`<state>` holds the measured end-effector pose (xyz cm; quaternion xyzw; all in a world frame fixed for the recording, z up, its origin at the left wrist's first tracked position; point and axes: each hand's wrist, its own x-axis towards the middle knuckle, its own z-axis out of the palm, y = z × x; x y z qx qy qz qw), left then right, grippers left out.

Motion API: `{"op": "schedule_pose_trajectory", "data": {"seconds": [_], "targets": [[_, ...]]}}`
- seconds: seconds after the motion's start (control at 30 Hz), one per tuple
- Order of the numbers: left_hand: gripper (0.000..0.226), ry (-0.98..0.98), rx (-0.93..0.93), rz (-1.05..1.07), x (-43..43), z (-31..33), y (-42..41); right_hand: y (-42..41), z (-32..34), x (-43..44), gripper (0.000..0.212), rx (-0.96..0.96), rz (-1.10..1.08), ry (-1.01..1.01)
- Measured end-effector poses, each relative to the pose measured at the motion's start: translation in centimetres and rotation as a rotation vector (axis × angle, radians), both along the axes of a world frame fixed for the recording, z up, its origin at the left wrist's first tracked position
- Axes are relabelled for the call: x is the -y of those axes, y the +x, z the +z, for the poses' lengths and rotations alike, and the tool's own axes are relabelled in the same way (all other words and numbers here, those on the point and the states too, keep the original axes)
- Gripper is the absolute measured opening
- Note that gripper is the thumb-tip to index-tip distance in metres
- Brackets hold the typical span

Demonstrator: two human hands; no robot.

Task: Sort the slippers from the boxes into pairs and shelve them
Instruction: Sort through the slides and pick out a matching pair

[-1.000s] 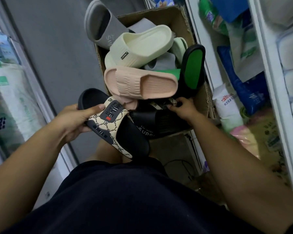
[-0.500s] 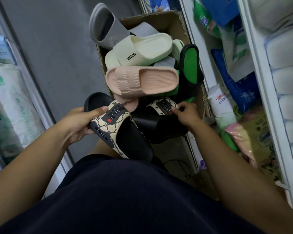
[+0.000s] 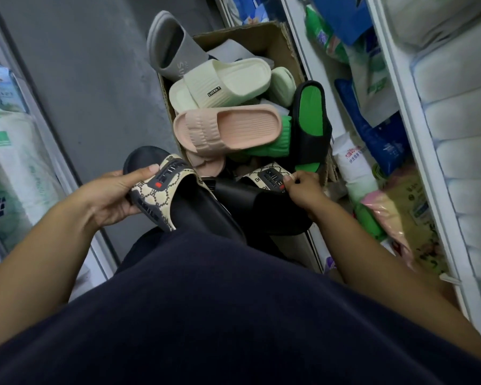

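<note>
Nearest us, our left hand [image 3: 109,195] grips a patterned slipper [image 3: 178,201] across its strap, thumb on top, just off the near-left corner of the box [image 3: 272,34]. Our right hand [image 3: 303,187] pinches the strap of its twin [image 3: 270,176] at the box's near edge. Beyond these are piled a pink slipper [image 3: 228,129], a green-soled slipper [image 3: 311,115], a cream slipper [image 3: 225,84] and, hanging over the far-left corner, a grey slipper [image 3: 172,48].

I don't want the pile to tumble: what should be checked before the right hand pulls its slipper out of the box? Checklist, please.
1. Left hand grips the patterned slipper: ok.
2. Right hand pinches the strap of the second patterned slipper: ok.
3. Both straps show the same pattern: ok.
4. Second patterned slipper clear of the pink slipper: cannot tell.
5. Black slipper underneath not snagged on it: cannot tell.
</note>
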<state>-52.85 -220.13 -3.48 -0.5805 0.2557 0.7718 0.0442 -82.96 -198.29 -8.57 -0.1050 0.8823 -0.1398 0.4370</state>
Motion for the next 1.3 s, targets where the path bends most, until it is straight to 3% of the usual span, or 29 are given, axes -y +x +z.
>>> {"op": "schedule_pose_trajectory", "data": {"seconds": [0.17, 0.37, 0.5, 0.73, 0.8, 0.9, 0.93, 1.0, 1.1, 1.2, 1.23, 1.3], "targets": [[0.101, -0.023, -0.019, 0.043, 1.4, 0.7, 1.4, 1.5, 1.1, -1.2, 0.036, -0.005, -0.006, -0.013], [0.077, -0.015, 0.012, 0.088, 1.9, 1.4, 1.6, 3.6, 1.8, -0.7, 0.029, -0.107, -0.047, -0.109], [0.090, -0.018, -0.017, 0.038, 2.7, 1.7, 2.4, 5.6, 2.2, -0.6, 0.023, -0.148, -0.155, -0.153], [0.096, -0.022, -0.134, -0.054, 5.6, 2.0, 3.0, 8.0, 4.6, -1.5, 0.036, -0.199, -0.285, -0.150], [0.086, -0.033, -0.161, -0.059, 6.3, 2.5, 2.2, 8.7, 5.1, -1.4, 0.035, -0.203, -0.365, -0.167], [0.028, -0.039, -0.195, -0.040, 7.3, 3.6, 0.4, 8.8, 6.1, -0.9, 0.036, -0.241, -0.547, -0.183], [0.021, -0.050, -0.192, -0.030, 7.6, 3.9, -0.1, 8.6, 6.5, -0.7, 0.038, -0.264, -0.615, -0.185], [0.029, -0.084, -0.179, -0.040, 8.5, 4.2, -1.1, 8.0, 7.3, 0.1, 0.042, -0.327, -0.738, -0.196], [0.018, -0.088, -0.193, -0.042, 9.8, 5.2, -2.3, 6.3, 8.3, 2.0, 0.042, -0.429, -0.935, -0.251], [0.063, -0.102, -0.218, -0.103, 11.0, 5.5, -3.2, 4.5, 9.0, 4.8, 0.039, -0.489, -1.027, -0.277], [0.071, -0.114, -0.209, -0.108, 11.3, 5.5, -3.6, 4.0, 8.9, 5.9, 0.040, -0.490, -1.037, -0.276], [0.065, -0.137, -0.187, -0.100, 11.6, 5.7, -4.6, 3.5, 8.2, 8.1, 0.042, -0.474, -1.035, -0.275]]}}
